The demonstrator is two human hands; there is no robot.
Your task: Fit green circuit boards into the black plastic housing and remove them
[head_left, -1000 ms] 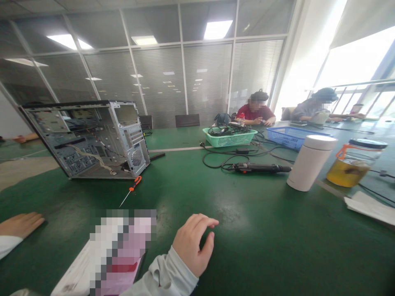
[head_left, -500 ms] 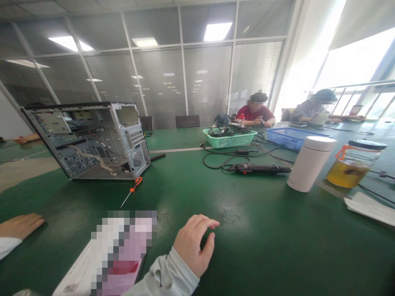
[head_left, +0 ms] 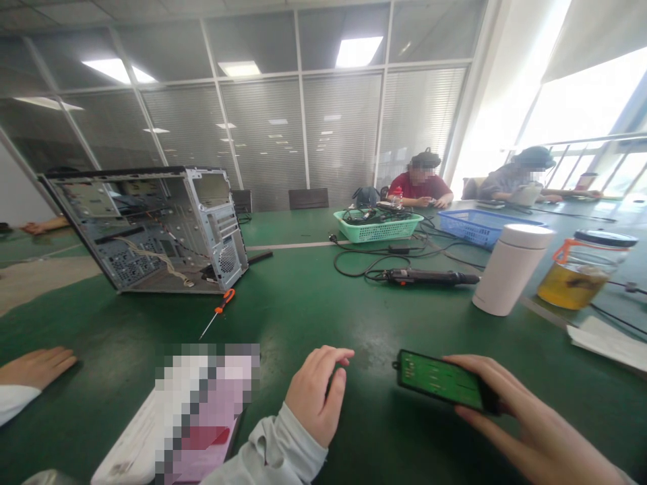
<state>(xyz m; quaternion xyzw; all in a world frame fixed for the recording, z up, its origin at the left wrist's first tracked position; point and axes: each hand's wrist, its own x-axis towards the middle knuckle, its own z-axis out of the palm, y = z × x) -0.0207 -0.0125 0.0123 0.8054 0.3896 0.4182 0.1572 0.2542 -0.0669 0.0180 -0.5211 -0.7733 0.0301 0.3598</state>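
Observation:
My left hand (head_left: 318, 394), in a pale grey sleeve, rests on the green table with its fingers loosely bent and the thumb slightly apart from them; it holds nothing. On the right, my right hand (head_left: 510, 404) grips one end of a green circuit board (head_left: 439, 378) in a thin black frame. The board's face tilts toward me, and a small loop sticks out at its far left corner. Left of my left hand lie a white box (head_left: 136, 431) and a pinkish flat thing (head_left: 222, 404), both partly blurred out. An orange-handled screwdriver (head_left: 218, 310) lies beyond them.
An opened computer case (head_left: 222, 222) stands back left. A black electric screwdriver (head_left: 429, 277) lies beyond my hands, near a white bottle (head_left: 513, 269) and a jar (head_left: 581, 269). Green (head_left: 379, 231) and blue baskets (head_left: 475, 229) stand behind. Another person's hand (head_left: 45, 367) rests far left.
My right hand has come into view from the right, holding the framed circuit board. My left hand has barely moved; its thumb and forefinger are a little closer together.

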